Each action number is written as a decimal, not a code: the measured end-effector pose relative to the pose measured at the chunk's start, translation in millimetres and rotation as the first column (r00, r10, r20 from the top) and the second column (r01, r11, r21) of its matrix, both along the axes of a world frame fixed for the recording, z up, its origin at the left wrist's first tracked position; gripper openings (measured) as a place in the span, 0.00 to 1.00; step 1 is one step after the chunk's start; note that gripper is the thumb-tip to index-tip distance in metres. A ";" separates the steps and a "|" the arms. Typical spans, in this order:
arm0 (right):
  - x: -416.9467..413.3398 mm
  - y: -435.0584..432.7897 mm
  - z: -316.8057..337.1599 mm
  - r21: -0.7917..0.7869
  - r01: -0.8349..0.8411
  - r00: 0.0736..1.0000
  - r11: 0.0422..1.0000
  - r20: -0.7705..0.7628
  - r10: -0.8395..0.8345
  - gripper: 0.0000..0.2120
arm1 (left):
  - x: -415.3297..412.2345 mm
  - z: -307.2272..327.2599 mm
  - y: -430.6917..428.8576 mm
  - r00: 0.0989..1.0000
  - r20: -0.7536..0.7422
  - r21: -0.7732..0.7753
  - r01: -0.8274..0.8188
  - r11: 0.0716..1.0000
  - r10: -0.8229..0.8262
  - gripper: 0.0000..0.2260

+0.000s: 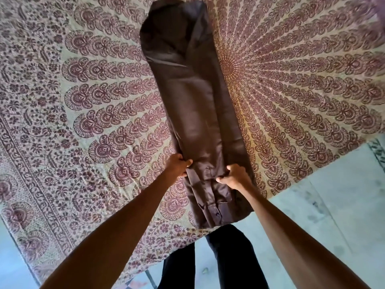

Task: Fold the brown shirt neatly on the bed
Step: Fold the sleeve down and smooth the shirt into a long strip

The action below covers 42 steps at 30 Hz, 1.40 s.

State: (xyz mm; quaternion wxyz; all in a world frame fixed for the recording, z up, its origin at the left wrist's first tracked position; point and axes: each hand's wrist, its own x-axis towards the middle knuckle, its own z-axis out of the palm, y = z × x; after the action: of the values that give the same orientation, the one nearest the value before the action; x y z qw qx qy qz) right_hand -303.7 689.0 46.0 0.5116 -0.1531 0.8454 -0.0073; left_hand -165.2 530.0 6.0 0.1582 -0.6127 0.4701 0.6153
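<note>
Left hand [177, 165], right hand [233, 176] pinching brown shirt [195, 113], long axis pointing away along bed [83, 113]

You had the brown shirt [194, 113] folded into a long narrow strip, lying lengthwise on the patterned bed [291, 101], its buttoned cuff at the near edge

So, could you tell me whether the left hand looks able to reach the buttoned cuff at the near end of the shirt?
Probably yes: the left hand grips the brown shirt just beyond the cuff, with nothing lying between them.
</note>
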 end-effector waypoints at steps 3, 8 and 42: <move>-14.3 -15.7 -2.2 -0.085 0.052 0.998 0.995 -0.034 -0.055 0.18 | -14.9 -0.6 -15.6 0.998 -0.030 -0.076 -0.060 0.995 0.058 0.11; -55.1 -81.9 -15.5 -0.270 0.144 0.981 0.952 -0.090 -0.174 0.18 | -56.7 -7.8 -91.9 0.973 -0.107 -0.225 -0.226 0.948 0.206 0.08; -154.7 -403.1 -34.9 -0.516 -0.337 0.871 0.787 -0.489 0.052 0.09 | -198.8 9.5 -414.2 0.765 0.194 -0.881 0.411 0.233 -0.614 0.14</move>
State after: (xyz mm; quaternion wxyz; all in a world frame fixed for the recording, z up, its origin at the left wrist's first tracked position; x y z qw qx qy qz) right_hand -458.4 285.9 11.1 0.2273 -0.3895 0.8747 -0.1777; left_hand -364.0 115.8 15.5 -0.0414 -0.3463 0.9059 0.2401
